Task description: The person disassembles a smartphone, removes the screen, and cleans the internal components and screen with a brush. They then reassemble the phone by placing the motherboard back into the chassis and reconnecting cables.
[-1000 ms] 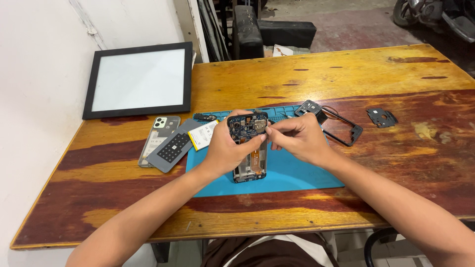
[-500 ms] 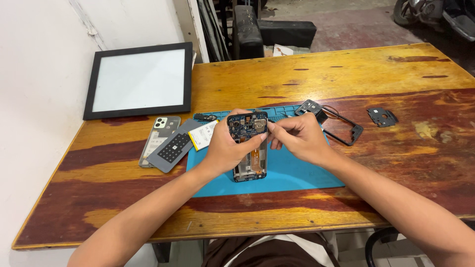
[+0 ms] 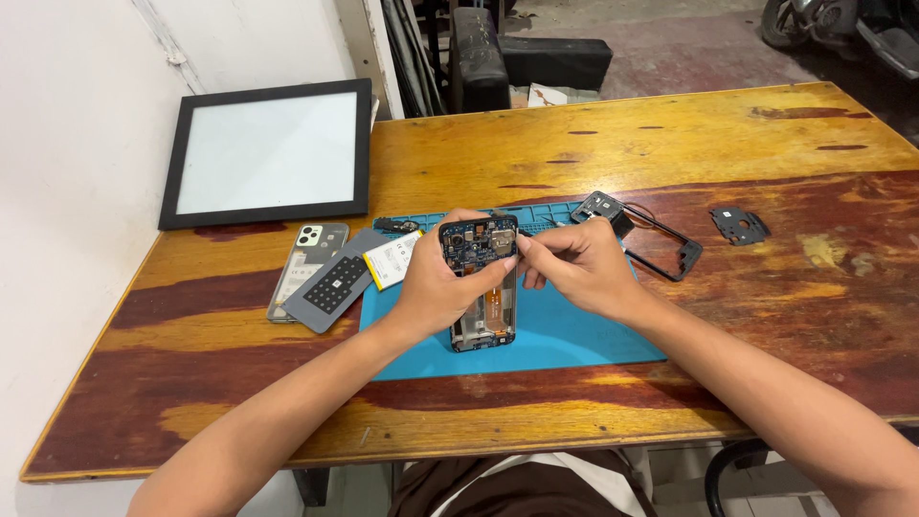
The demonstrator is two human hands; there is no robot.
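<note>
Worn wooden table (image 3: 670, 124) carries a blue mat (image 3: 565, 335), where both hands meet. Left hand (image 3: 436, 287) wraps the opened phone (image 3: 479, 282), propped over the mat; right hand (image 3: 579, 268) pinches narrowly at its upper right edge. It looks light, stiff and fragile, best held by its side rails, off the exposed board. Left lie a battery (image 3: 391, 260) and back covers (image 3: 321, 278); right, a black frame (image 3: 651, 239). Against the earlier frames, nothing visibly differs.

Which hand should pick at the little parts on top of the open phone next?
Probably the right hand: its fingertips already pinch at the top edge of the opened phone, by the circuit board. The left hand is wrapped around the phone's side, steadying it above the blue mat.
</note>
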